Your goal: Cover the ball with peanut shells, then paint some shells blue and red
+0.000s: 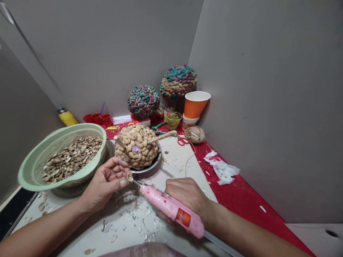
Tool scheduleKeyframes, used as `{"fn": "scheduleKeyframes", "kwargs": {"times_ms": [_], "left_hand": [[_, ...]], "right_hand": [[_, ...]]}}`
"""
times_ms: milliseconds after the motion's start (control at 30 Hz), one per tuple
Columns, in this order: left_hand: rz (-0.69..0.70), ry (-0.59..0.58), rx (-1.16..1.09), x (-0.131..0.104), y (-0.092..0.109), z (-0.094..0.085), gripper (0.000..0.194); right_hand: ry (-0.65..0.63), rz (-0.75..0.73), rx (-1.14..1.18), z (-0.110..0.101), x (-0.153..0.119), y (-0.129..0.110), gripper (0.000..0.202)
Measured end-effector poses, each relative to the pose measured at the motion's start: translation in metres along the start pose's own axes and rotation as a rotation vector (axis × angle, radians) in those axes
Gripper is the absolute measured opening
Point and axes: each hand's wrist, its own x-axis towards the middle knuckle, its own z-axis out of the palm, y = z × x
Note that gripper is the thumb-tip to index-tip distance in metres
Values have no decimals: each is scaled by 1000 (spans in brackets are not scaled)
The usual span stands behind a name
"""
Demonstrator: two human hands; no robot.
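My right hand (187, 194) is wrapped round a pink hot glue gun (166, 205), its metal nozzle pointing left. Between the thumb and fingers of my left hand (109, 178) is a small pale shell piece (129, 177), right at the nozzle tip; whether they touch I cannot tell. Just beyond stands a ball covered in peanut shells (142, 153), with a purple button-like disc (135, 149) on its front and two stick-like parts jutting out. It rests in a shallow metal dish (152, 166).
A green colander (29, 176) of shell pieces stands left. Behind are two coloured balls (143, 101), red cups (106, 120), an orange cup (193, 107), twine (195, 134) and red-handled scissors (183, 141). Crumpled white plastic (223, 169) lies right. Shell scraps litter the white board (125, 228).
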Motion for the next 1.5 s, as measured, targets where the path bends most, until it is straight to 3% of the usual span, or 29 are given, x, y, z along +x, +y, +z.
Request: {"fn": "scheduleKeyframes", "kwargs": {"times_ms": [533, 1200, 1500], "left_hand": [[6, 14, 30, 3, -2, 1, 37], [-38, -72, -29, 0, -7, 3, 38], [-8, -31, -27, 1, -2, 4, 40]], "right_hand": [[-29, -3, 2, -1, -1, -1, 41], [-16, 0, -5, 1, -2, 2, 38], [-34, -11, 26, -3, 0, 2, 39]]}}
